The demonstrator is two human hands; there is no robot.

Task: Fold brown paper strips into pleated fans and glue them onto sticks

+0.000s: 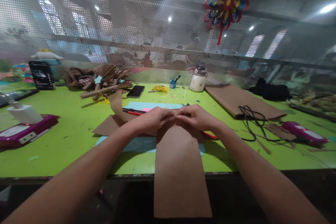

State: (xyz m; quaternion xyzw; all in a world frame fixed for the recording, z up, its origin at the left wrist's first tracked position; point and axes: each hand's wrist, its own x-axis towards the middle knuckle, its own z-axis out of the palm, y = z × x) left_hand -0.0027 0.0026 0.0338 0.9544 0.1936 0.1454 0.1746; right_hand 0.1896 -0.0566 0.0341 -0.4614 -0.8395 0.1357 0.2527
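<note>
A long strip of brown kraft paper (pixel 180 168) runs from the middle of the green table (pixel 65 136) over its front edge toward me. My left hand (pixel 152 119) and my right hand (pixel 196 116) meet at the strip's far end, fingers closed and pinching the paper's top edge. Under the strip lies a light blue sheet (pixel 139 144). Red-handled scissors (pixel 210 135) poke out beside my right wrist.
More brown paper (pixel 237 99) and a black cord (pixel 249 119) lie to the right, with a magenta device (pixel 301 133) beyond. At left sit another magenta device (pixel 26 131), rolled brown paper pieces (pixel 105 80) and a phone (pixel 135 91). A white jar (pixel 198 79) stands at the back. A perforated screen (pixel 131 31) with a paper pinwheel (pixel 227 1) backs the table.
</note>
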